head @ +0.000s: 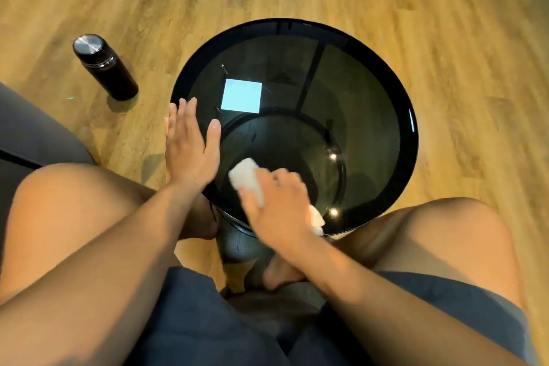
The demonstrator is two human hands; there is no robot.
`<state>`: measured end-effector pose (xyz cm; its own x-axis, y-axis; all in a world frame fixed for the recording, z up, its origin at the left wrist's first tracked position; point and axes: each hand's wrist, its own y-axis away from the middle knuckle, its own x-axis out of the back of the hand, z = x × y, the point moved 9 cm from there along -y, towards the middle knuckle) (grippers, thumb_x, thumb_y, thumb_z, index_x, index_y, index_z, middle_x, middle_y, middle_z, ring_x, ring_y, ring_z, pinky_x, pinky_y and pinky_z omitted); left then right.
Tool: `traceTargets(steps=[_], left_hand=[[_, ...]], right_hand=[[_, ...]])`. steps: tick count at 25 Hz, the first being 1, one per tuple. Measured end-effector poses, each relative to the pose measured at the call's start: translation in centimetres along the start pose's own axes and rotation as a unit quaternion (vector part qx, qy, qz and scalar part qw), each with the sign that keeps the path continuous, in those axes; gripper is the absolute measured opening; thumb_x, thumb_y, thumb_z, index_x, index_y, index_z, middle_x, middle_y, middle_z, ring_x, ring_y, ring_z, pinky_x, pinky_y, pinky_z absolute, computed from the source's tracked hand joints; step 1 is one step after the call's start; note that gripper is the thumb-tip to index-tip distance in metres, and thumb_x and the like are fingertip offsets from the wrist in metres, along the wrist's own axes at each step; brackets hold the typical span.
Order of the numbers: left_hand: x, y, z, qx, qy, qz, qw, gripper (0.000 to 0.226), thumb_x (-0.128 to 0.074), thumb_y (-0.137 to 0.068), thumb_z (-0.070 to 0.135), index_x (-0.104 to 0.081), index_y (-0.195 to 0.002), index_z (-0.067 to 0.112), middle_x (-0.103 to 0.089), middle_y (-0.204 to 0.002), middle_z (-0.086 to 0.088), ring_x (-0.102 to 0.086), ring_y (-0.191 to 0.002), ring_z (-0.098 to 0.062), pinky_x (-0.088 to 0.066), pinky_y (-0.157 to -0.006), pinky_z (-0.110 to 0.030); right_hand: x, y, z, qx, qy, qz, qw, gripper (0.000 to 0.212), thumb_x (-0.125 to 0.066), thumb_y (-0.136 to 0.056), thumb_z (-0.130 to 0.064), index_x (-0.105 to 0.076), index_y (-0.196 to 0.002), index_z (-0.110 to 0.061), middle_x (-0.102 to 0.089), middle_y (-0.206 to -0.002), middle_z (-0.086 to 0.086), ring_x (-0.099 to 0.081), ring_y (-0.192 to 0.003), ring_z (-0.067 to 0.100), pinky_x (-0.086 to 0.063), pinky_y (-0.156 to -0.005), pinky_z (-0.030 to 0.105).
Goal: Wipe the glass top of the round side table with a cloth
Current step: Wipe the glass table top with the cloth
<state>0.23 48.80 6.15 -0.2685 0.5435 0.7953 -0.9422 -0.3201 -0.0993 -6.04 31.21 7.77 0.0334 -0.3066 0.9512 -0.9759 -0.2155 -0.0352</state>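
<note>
Wiping a round side table: a seated person's right hand (276, 202) presses a white folded cloth (245, 177) onto the near-left part of the dark smoked glass top (356, 116).

Its fingers curl over the cloth and grip it, though motion blur hides the detail. The cloth pokes out beyond the fingertips and again by the wrist, so its long axis runs diagonally, near right to far left. Most of the glass lies ahead and to the right of those fingers, so the next stroke likely sweeps that way. The left hand (187, 142) lies flat on the table's black rim (411, 157) just beside the cloth, fingers straight and together, thumb spread onto the glass, apparently steadying. A black cylindrical bottle (104, 65) stands on the wooden plank floor (445, 9), well apart to the left.
</note>
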Motion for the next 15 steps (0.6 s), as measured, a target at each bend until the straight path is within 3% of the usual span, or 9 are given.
traceTargets(steps=[3,6,7,9,11,13,15], left_hand=[[0.1,-0.1,-1.0,0.073,0.079,0.001,0.994,0.06,-0.029,-0.102,0.046,-0.017,-0.156,0.022,-0.013,-0.166,-0.006,-0.002,-0.153,-0.021,-0.009,-0.123,-0.044],[0.1,-0.1,-0.9,0.027,0.073,-0.01,0.997,0.064,-0.028,-0.1,0.046,-0.018,-0.155,0.018,-0.014,-0.165,-0.009,0.001,-0.153,-0.021,-0.001,-0.124,-0.046],[0.0,-0.1,-0.8,0.009,0.065,-0.009,0.998,0.064,-0.028,-0.099,0.046,-0.019,-0.155,0.016,-0.015,-0.165,-0.009,0.0,-0.153,-0.021,0.001,-0.124,-0.046],[0.0,-0.3,-0.7,-0.002,0.063,0.001,0.998,0.064,-0.029,-0.099,0.047,-0.021,-0.154,0.016,-0.018,-0.164,-0.01,-0.002,-0.153,-0.022,0.001,-0.124,-0.046],[0.1,-0.5,-0.6,-0.013,0.04,0.01,0.999,0.065,-0.026,-0.098,0.05,-0.023,-0.154,0.016,-0.019,-0.164,-0.011,-0.003,-0.153,-0.024,0.001,-0.124,-0.047],[-0.2,-0.5,-0.5,-0.029,0.006,0.006,1.0,0.066,-0.023,-0.098,0.053,-0.024,-0.154,0.018,-0.02,-0.164,-0.01,-0.005,-0.153,-0.025,0.001,-0.124,-0.046],[-0.2,-0.7,-0.3,-0.043,-0.005,0.004,0.999,0.066,-0.023,-0.098,0.053,-0.025,-0.153,0.019,-0.022,-0.163,-0.01,-0.008,-0.153,-0.026,0.001,-0.124,-0.045]], right_hand=[[-1.3,-0.3,-5.6,0.072,-0.052,-0.058,0.994,0.042,-0.052,-0.09,-0.048,-0.06,-0.119,-0.018,-0.057,-0.098,0.009,-0.05,-0.089,0.027,-0.041,-0.073,0.04],[0.8,0.5,-0.2,0.131,0.048,-0.043,0.989,0.037,-0.058,-0.082,-0.052,-0.066,-0.106,-0.025,-0.058,-0.096,0.003,-0.053,-0.088,0.027,-0.042,-0.071,0.039],[2.3,0.4,4.3,0.098,0.08,-0.031,0.991,0.038,-0.054,-0.083,-0.054,-0.067,-0.102,-0.023,-0.058,-0.095,0.004,-0.054,-0.088,0.029,-0.043,-0.071,0.038],[5.7,-0.1,14.5,-0.048,0.109,-0.019,0.993,0.046,-0.046,-0.086,-0.055,-0.063,-0.098,-0.015,-0.058,-0.095,0.012,-0.056,-0.093,0.037,-0.045,-0.074,0.041],[7.7,-0.4,19.7,-0.161,0.106,0.007,0.981,0.049,-0.042,-0.086,-0.054,-0.058,-0.096,-0.008,-0.056,-0.094,0.017,-0.057,-0.094,0.041,-0.044,-0.076,0.041],[6.7,-0.5,17.4,-0.194,0.084,0.027,0.977,0.045,-0.045,-0.09,-0.049,-0.055,-0.096,-0.005,-0.051,-0.09,0.014,-0.057,-0.091,0.042,-0.042,-0.074,0.039],[3.8,-1.0,10.6,-0.151,0.045,0.017,0.987,0.04,-0.047,-0.094,-0.046,-0.054,-0.095,-0.006,-0.048,-0.088,0.008,-0.057,-0.088,0.036,-0.04,-0.071,0.038]])
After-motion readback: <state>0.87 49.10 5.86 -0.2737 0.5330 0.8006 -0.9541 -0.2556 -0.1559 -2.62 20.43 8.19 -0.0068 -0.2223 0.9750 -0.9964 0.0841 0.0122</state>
